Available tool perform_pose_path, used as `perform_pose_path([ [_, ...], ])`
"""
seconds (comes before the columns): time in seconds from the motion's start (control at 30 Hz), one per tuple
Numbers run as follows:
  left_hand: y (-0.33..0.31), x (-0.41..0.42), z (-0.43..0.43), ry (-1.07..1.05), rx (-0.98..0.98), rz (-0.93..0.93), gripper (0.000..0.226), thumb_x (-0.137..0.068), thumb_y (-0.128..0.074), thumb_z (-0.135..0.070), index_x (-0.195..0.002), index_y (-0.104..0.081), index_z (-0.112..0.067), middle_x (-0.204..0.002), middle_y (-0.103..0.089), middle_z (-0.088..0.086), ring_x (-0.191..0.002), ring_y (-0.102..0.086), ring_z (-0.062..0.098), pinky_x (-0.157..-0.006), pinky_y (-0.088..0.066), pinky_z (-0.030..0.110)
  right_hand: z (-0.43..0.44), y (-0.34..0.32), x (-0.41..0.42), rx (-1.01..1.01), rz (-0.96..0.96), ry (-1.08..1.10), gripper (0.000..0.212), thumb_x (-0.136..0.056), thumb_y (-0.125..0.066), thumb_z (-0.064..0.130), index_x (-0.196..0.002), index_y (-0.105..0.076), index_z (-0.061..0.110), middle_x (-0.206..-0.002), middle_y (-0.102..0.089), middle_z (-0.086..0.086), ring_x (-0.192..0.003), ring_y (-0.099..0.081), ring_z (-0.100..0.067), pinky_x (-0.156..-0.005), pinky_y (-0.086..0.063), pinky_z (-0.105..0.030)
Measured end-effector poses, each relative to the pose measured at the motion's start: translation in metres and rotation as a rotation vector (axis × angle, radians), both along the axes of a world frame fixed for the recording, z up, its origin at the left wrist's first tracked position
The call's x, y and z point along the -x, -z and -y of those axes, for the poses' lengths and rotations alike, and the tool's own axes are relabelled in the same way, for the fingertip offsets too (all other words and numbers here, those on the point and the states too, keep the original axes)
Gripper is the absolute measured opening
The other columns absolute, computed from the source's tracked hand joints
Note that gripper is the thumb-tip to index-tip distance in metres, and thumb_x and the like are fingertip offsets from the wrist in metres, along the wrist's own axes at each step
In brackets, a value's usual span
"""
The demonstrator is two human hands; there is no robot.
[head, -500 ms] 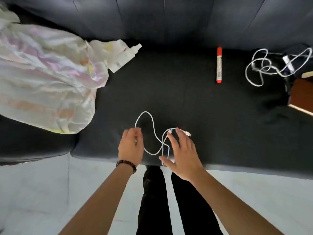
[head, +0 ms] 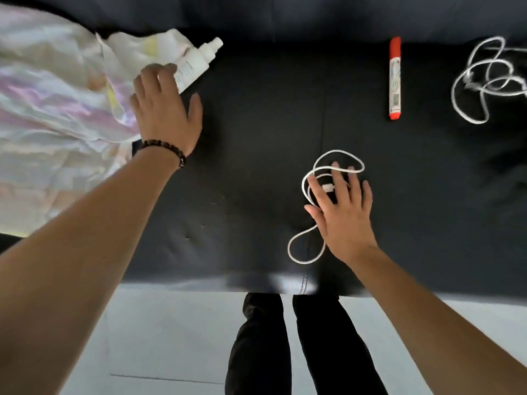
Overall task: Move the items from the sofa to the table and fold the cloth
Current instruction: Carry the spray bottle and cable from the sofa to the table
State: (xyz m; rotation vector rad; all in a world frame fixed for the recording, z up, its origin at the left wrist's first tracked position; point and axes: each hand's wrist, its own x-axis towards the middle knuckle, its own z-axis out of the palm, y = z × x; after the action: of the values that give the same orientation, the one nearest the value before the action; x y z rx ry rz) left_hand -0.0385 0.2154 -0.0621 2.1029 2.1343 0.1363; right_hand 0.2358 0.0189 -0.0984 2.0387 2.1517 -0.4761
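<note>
A dark sofa (head: 256, 132) carries a crumpled pale cloth (head: 57, 109) at its left end, a red marker (head: 395, 78) toward the back and a second white cable (head: 484, 78) at far right. The left hand (head: 165, 109) reaches with fingers spread, fingertips touching a white bottle (head: 196, 64) beside the cloth, gripping nothing. The right hand (head: 342, 212) lies spread on the looped white cable (head: 308, 195) near the front edge, its plug between two fingers, not closed around it.
</note>
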Motion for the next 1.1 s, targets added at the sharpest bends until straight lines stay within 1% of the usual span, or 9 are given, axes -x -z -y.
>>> perform_pose_path([
  [0.13, 0.017, -0.009, -0.036, -0.046, 0.205, -0.149, 0.074, -0.088, -0.051, -0.056, -0.142, -0.033, -0.010, -0.141, -0.037, 0.019, -0.127, -0.036, 0.040, -0.100, -0.034, 0.054, 0.009, 0.006, 0.012, -0.023, -0.040, 0.078, 0.053, -0.103, -0.042, 0.039, -0.153, -0.034, 0.024, -0.158, -0.029, -0.019, -0.147, -0.020, -0.044, -0.116, -0.014, -0.063],
  [0.23, 0.021, -0.022, -0.015, -0.014, 0.140, -0.144, 0.057, -0.087, -0.054, -0.032, -0.138, -0.036, -0.013, -0.136, -0.039, 0.022, -0.121, -0.038, 0.044, -0.095, -0.042, 0.052, 0.014, 0.003, 0.023, -0.033, -0.023, 0.172, 0.052, -0.101, -0.045, 0.037, -0.150, -0.040, 0.022, -0.153, -0.038, -0.017, -0.141, -0.034, -0.039, -0.113, -0.025, -0.058],
  [0.33, 0.019, -0.037, 0.029, 0.002, 0.179, -0.113, 0.048, -0.090, -0.051, -0.019, -0.135, -0.038, -0.012, -0.144, -0.030, 0.022, -0.119, -0.041, 0.043, -0.092, -0.047, 0.048, 0.016, -0.010, 0.027, -0.034, -0.068, 0.257, 0.045, -0.097, -0.056, 0.032, -0.140, -0.052, 0.019, -0.136, -0.052, -0.015, -0.117, -0.052, -0.035, -0.086, -0.050, -0.047],
  [0.4, 0.017, -0.044, 0.053, -0.005, 0.206, -0.104, 0.048, -0.095, -0.047, -0.015, -0.141, -0.034, -0.009, -0.152, -0.021, 0.021, -0.117, -0.045, 0.041, -0.087, -0.050, 0.048, 0.015, -0.020, 0.027, 0.040, -0.188, 0.325, 0.041, -0.096, -0.059, 0.028, -0.136, -0.053, 0.018, -0.126, -0.051, -0.013, -0.104, -0.052, -0.031, -0.071, -0.054, -0.041],
  [0.47, 0.017, -0.045, 0.062, 0.063, 0.189, -0.136, 0.055, -0.096, -0.045, -0.013, -0.147, -0.025, -0.007, -0.153, -0.021, 0.021, -0.118, -0.044, 0.041, -0.085, -0.050, 0.050, 0.020, -0.024, 0.023, 0.131, -0.272, 0.372, 0.041, -0.096, -0.057, 0.027, -0.135, -0.049, 0.017, -0.120, -0.048, -0.010, -0.099, -0.053, -0.028, -0.069, -0.052, -0.039],
  [0.6, 0.019, -0.040, 0.034, 0.006, 0.133, -0.248, 0.078, -0.092, -0.055, -0.037, -0.150, -0.016, -0.003, -0.141, -0.035, 0.024, -0.119, -0.041, 0.042, -0.090, -0.041, 0.051, 0.041, -0.022, 0.017, 0.180, -0.387, 0.466, 0.040, -0.096, -0.057, 0.027, -0.134, -0.047, 0.019, -0.120, -0.046, -0.006, -0.099, -0.055, -0.027, -0.079, -0.052, -0.042],
  [0.73, 0.027, -0.031, 0.007, -0.252, 0.199, -0.206, 0.064, -0.089, -0.053, -0.051, -0.129, -0.043, -0.002, -0.136, -0.038, 0.022, -0.125, -0.037, 0.041, -0.097, -0.037, 0.051, 0.054, -0.014, 0.019, 0.133, -0.434, 0.489, 0.041, -0.097, -0.058, 0.028, -0.135, -0.047, 0.020, -0.121, -0.045, -0.002, -0.102, -0.054, -0.024, -0.079, -0.052, -0.040],
  [0.97, 0.026, -0.047, 0.132, -0.096, 0.222, 0.263, 0.059, -0.097, -0.053, -0.028, -0.143, -0.033, 0.003, -0.146, -0.040, 0.020, -0.136, -0.036, 0.036, -0.111, -0.029, 0.043, 0.055, -0.016, 0.023, 0.151, -0.574, 0.618, 0.039, -0.088, -0.066, 0.016, -0.125, -0.055, 0.022, -0.107, -0.046, 0.005, -0.081, -0.052, -0.015, -0.074, -0.041, -0.022],
  [1.1, -0.027, -0.057, 0.231, -0.207, 0.362, 0.527, 0.044, -0.096, -0.055, -0.035, -0.127, -0.040, -0.008, -0.118, -0.057, 0.008, -0.096, -0.058, 0.028, -0.076, -0.049, 0.037, 0.076, -0.060, 0.024, 0.296, -0.660, 0.688, 0.035, -0.082, -0.067, 0.014, -0.114, -0.058, 0.024, -0.102, -0.056, 0.001, -0.084, -0.059, -0.015, -0.076, -0.048, -0.025],
])
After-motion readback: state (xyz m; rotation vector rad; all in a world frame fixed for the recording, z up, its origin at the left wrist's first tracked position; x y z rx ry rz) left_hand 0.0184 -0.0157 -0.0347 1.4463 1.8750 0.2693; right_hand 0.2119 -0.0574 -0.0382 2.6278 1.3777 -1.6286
